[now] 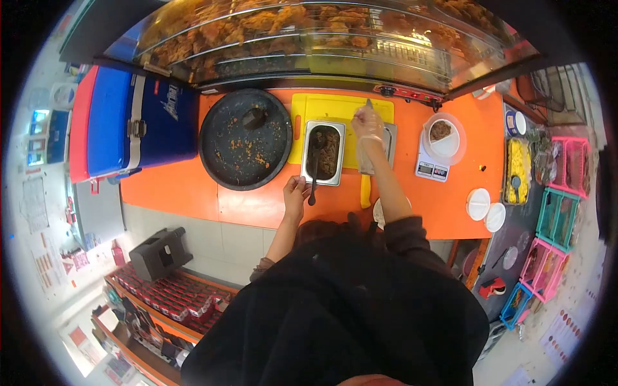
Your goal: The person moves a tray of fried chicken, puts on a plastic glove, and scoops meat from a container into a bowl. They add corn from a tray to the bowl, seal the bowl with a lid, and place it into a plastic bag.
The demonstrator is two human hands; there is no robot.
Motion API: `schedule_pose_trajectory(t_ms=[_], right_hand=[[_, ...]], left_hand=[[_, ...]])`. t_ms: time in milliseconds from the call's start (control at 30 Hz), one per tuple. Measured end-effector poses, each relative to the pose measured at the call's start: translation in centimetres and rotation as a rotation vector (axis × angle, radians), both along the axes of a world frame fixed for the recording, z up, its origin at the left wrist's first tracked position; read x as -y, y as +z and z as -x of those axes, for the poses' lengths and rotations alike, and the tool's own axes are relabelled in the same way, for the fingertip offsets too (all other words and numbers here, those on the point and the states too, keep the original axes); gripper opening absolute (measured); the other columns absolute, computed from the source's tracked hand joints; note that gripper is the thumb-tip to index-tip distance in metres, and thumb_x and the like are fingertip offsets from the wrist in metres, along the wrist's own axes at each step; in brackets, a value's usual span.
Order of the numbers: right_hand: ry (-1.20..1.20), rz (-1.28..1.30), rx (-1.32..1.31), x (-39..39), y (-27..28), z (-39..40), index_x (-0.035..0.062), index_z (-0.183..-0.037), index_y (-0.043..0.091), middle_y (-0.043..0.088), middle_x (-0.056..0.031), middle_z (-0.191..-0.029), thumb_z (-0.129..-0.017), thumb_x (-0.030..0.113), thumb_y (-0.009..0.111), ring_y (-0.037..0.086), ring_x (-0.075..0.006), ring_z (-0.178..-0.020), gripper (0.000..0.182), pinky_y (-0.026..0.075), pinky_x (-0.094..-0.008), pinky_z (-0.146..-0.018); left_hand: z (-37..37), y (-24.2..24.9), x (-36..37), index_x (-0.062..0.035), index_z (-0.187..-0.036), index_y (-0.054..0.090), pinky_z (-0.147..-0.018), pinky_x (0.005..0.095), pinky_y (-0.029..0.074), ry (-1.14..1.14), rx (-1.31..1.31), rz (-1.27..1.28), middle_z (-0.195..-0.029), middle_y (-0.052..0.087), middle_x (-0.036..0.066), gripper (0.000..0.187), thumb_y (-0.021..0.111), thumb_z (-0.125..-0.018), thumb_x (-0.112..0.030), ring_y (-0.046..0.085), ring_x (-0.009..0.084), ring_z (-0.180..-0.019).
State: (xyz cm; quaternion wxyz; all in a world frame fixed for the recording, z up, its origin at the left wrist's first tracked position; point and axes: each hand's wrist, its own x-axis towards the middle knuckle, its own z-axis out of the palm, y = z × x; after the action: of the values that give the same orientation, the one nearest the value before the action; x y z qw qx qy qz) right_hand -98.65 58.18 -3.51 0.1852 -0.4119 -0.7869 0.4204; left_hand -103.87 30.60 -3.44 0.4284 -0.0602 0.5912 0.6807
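Observation:
A steel pan (342,175) of dark shredded food (329,152) stands partly on the yellow cutting board (352,103), with a black spoon (314,168) lying in it. My left hand (295,193) has its fingers at the pan's near left corner. Over the board's right part is my right hand (367,123), fingers drawn together; what they hold, if anything, is too small to make out. Beneath my right forearm another steel container (391,136) shows in part. A yellow handle (365,192) sticks out below the board.
Left of the board sits a round black tray (219,145) with crumbs, beside a blue cooler (161,122). A white scale (432,170) bears a divided bowl (449,141). White lids (477,204) lie at the right. The glass food cabinet (309,45) borders the far edge.

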Motion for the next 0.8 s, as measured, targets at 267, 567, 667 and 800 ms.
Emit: schedule_pose_trajectory(t_ms=[267,567,667,800], right_hand=[[-0.187,0.09,0.186,5.8,6.5,-3.3,0.0053,-0.095,0.058,0.062,-0.0119,-0.087,-0.076,0.028,0.066,0.06,-0.0237,-0.077,0.031,0.047,-0.0355,-0.066],[-0.22,-0.205,0.656,4.9,-1.8,-6.6,0.0073,-0.125,0.043,0.057,-0.0183,-0.109,-0.081,0.02,0.054,0.059,-0.0342,-0.096,0.047,0.05,-0.0426,-0.077],[-0.194,-0.163,0.513,5.1,2.8,-6.7,0.0088,-0.126,0.042,0.059,-0.021,-0.105,-0.082,0.02,0.051,0.059,-0.0364,-0.093,0.046,0.049,-0.0435,-0.077],[-0.061,0.024,0.287,6.5,7.7,-3.7,0.0113,-0.128,0.041,0.059,-0.0252,-0.098,-0.081,0.018,0.049,0.059,-0.0408,-0.088,0.048,0.048,-0.0454,-0.077]], left_hand=[[-0.2,0.6,-0.5,-0.0048,-0.11,0.047,-0.072,0.0294,0.05,-0.016,-0.058,-0.029,-0.094,0.055,0.007,0.019,0.046,-0.092,-0.012,0.062,0.0188,-0.082],[0.4,1.3,-0.2,-0.0089,-0.115,0.046,-0.072,0.0271,0.049,-0.133,-0.047,-0.029,-0.099,0.054,0.004,0.023,0.046,-0.092,-0.008,0.059,0.0144,-0.085],[0.5,0.5,0.1,-0.0085,-0.114,0.047,-0.074,0.0286,0.048,-0.147,-0.064,-0.061,-0.098,0.054,0.004,0.021,0.044,-0.094,-0.013,0.06,0.0151,-0.086],[0.9,1.1,0.2,-0.0083,-0.113,0.047,-0.074,0.0297,0.048,-0.14,0.033,-0.086,-0.098,0.056,0.004,0.022,0.039,-0.096,-0.02,0.06,0.0163,-0.087]])
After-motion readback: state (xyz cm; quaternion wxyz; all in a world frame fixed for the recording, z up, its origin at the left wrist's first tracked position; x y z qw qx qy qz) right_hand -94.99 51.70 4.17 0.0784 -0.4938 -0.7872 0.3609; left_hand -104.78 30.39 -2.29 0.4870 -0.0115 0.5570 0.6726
